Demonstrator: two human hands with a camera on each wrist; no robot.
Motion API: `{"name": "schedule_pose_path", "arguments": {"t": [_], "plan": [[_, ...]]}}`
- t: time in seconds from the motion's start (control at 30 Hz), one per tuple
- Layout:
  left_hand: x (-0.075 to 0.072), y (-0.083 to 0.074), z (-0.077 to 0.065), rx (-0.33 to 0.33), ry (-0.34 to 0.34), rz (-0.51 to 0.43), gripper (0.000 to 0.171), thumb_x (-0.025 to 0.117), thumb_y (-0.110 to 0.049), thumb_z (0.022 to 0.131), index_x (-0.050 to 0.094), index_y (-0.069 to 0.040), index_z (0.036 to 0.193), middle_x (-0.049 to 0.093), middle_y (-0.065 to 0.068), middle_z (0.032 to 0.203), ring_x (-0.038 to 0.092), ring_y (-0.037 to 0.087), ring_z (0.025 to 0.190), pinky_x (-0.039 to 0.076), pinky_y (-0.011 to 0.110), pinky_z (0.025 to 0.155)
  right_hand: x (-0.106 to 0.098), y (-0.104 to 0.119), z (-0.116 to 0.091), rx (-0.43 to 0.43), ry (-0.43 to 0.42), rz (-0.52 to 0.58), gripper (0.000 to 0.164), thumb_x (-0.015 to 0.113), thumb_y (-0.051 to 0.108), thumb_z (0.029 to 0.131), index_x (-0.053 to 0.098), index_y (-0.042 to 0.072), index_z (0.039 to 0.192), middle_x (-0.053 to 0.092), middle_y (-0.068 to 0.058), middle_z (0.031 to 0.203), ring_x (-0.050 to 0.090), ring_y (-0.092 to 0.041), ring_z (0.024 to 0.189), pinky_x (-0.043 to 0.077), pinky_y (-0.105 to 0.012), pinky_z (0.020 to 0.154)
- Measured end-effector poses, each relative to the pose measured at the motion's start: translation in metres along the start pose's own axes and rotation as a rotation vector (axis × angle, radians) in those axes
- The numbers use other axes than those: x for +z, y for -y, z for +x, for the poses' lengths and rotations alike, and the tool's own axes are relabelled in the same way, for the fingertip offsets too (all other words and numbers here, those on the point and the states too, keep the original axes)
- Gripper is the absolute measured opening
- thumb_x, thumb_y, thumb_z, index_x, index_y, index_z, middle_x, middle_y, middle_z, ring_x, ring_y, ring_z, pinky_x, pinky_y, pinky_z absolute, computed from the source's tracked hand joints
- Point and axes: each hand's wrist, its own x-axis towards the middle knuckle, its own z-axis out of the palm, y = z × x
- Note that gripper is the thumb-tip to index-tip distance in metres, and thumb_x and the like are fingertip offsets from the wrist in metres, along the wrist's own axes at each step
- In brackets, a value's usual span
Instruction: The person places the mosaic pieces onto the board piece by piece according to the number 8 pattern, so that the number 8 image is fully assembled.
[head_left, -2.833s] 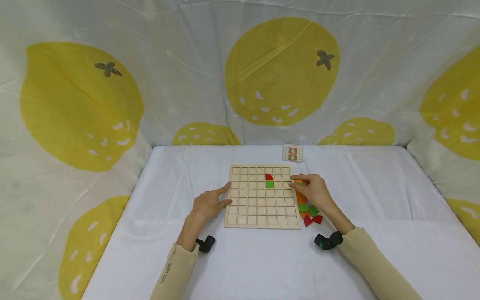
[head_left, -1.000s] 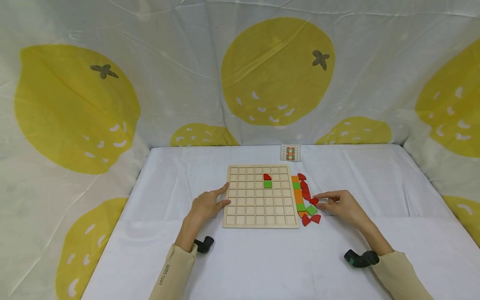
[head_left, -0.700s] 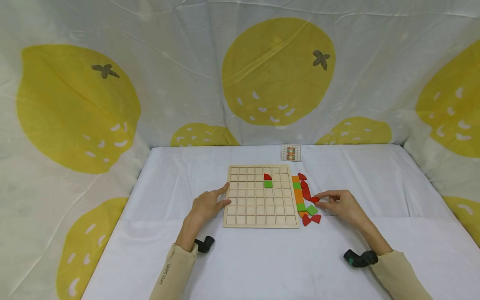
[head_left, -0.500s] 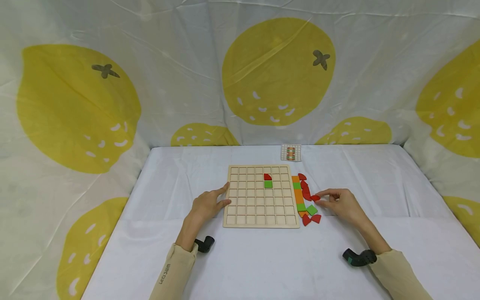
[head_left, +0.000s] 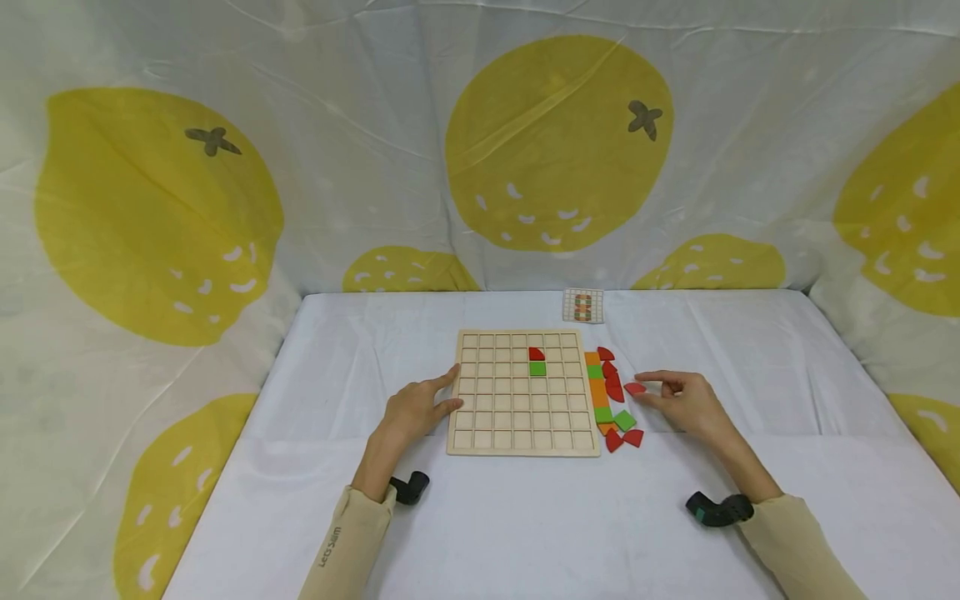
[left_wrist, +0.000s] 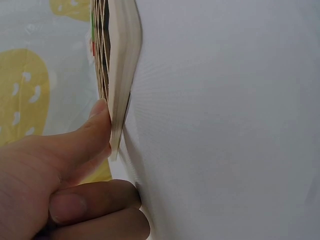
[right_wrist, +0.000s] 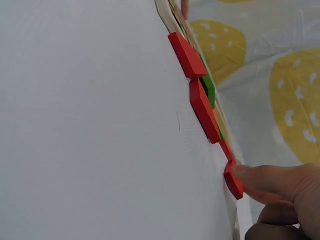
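Note:
The square wooden grid board [head_left: 495,418] lies on the white cloth. My left hand [head_left: 414,408] touches its left edge with spread thumb and index finger. In the left wrist view the thumb [left_wrist: 97,122] rests against the board's side, with other fingers curled below. Right of the board, my right hand [head_left: 684,402] holds a red quarter-circle piece [head_left: 634,388] between thumb and index finger, low over the cloth. The right wrist view shows that red piece [right_wrist: 233,181] at the thumb tip. In the grid sit one red quarter-circle [head_left: 536,354] and one green square [head_left: 537,368].
Several orange and green squares line the board's right edge, an orange one [head_left: 597,392] among them. Red quarter-circles [head_left: 614,387] and a loose green square [head_left: 625,420] lie beside them. A small pattern card [head_left: 583,306] lies behind the board.
My right hand has moved from the board's right edge out to the loose pieces, taken hold of a red quarter-circle, then shifted it slightly away from me and turned it. The left hand stays put.

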Motion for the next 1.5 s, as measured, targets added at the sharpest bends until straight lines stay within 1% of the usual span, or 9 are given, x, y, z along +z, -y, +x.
{"name": "schedule_pose_path", "arguments": {"t": [0.13, 0.23, 0.43, 0.57, 0.73, 0.87, 1.0, 1.3, 1.5], "plan": [[0.000, -0.001, 0.000, -0.004, 0.001, -0.011, 0.065, 0.065, -0.041, 0.101, 0.041, -0.025, 0.159, 0.059, 0.018, 0.148, 0.062, 0.042, 0.128, 0.057, 0.054, 0.087, -0.002, -0.002, 0.000, -0.033, 0.011, 0.000, 0.030, 0.079, 0.020, 0.092, 0.078, 0.008, 0.119, 0.040, 0.000, 0.063, 0.038, -0.013, 0.060, 0.027, -0.027, 0.052], [0.000, -0.001, 0.000, -0.012, 0.001, -0.014, 0.065, 0.066, -0.040, 0.101, 0.041, -0.025, 0.159, 0.059, 0.019, 0.148, 0.062, 0.043, 0.128, 0.056, 0.054, 0.087, -0.001, -0.001, 0.000, -0.033, -0.021, -0.027, 0.027, 0.080, 0.020, 0.092, 0.079, 0.006, 0.115, 0.040, 0.001, 0.061, 0.038, -0.014, 0.058, 0.027, -0.026, 0.051], [0.000, 0.000, 0.001, -0.020, 0.007, -0.009, 0.066, 0.065, -0.042, 0.101, 0.040, -0.026, 0.160, 0.058, 0.019, 0.148, 0.062, 0.043, 0.128, 0.056, 0.053, 0.086, 0.002, 0.007, -0.002, -0.024, -0.105, -0.088, 0.029, 0.083, 0.023, 0.089, 0.080, 0.002, 0.108, 0.042, -0.001, 0.059, 0.041, -0.019, 0.061, 0.028, -0.027, 0.052], [0.000, -0.001, 0.000, -0.018, 0.006, -0.017, 0.065, 0.065, -0.041, 0.101, 0.040, -0.026, 0.160, 0.058, 0.019, 0.148, 0.062, 0.043, 0.128, 0.057, 0.052, 0.084, 0.001, 0.011, -0.005, -0.021, -0.112, -0.133, 0.030, 0.085, 0.028, 0.087, 0.081, 0.002, 0.102, 0.044, -0.002, 0.060, 0.042, -0.020, 0.063, 0.027, -0.027, 0.052], [0.001, -0.001, 0.000, -0.016, 0.008, -0.026, 0.065, 0.065, -0.041, 0.101, 0.041, -0.026, 0.159, 0.059, 0.020, 0.148, 0.063, 0.042, 0.126, 0.057, 0.051, 0.082, -0.003, 0.009, -0.004, -0.048, -0.055, -0.133, 0.034, 0.085, 0.028, 0.087, 0.079, 0.006, 0.111, 0.045, -0.002, 0.064, 0.043, -0.019, 0.064, 0.028, -0.026, 0.051], [0.001, -0.001, 0.000, -0.018, 0.010, -0.021, 0.065, 0.065, -0.041, 0.101, 0.041, -0.026, 0.159, 0.059, 0.019, 0.148, 0.064, 0.041, 0.126, 0.057, 0.051, 0.082, -0.006, 0.002, 0.001, -0.111, 0.071, -0.055, 0.036, 0.077, 0.014, 0.092, 0.074, 0.008, 0.128, 0.042, -0.002, 0.067, 0.041, -0.015, 0.061, 0.030, -0.024, 0.050], [0.000, -0.001, 0.000, -0.017, 0.006, -0.017, 0.065, 0.066, -0.041, 0.101, 0.041, -0.025, 0.159, 0.059, 0.020, 0.148, 0.067, 0.038, 0.119, 0.056, 0.048, 0.077, -0.008, -0.003, 0.005, -0.152, 0.166, -0.016, 0.035, 0.073, 0.007, 0.094, 0.073, 0.009, 0.129, 0.039, 0.001, 0.066, 0.037, -0.010, 0.055, 0.029, -0.022, 0.050], [-0.001, 0.001, 0.001, -0.011, 0.007, -0.013, 0.066, 0.066, -0.042, 0.101, 0.040, -0.026, 0.160, 0.059, 0.019, 0.148, 0.064, 0.041, 0.126, 0.057, 0.051, 0.082, -0.018, -0.002, 0.002, -0.148, 0.170, -0.070, 0.034, 0.078, 0.012, 0.090, 0.075, 0.007, 0.123, 0.041, 0.003, 0.065, 0.039, -0.010, 0.058, 0.030, -0.023, 0.051], [0.000, 0.000, 0.001, -0.017, 0.005, -0.019, 0.066, 0.065, -0.043, 0.101, 0.040, -0.027, 0.160, 0.059, 0.019, 0.148, 0.062, 0.042, 0.129, 0.056, 0.054, 0.088, -0.019, -0.006, 0.002, -0.150, 0.142, -0.078, 0.029, 0.083, 0.015, 0.086, 0.077, 0.008, 0.113, 0.041, 0.003, 0.063, 0.040, -0.011, 0.059, 0.030, -0.024, 0.051]]}}
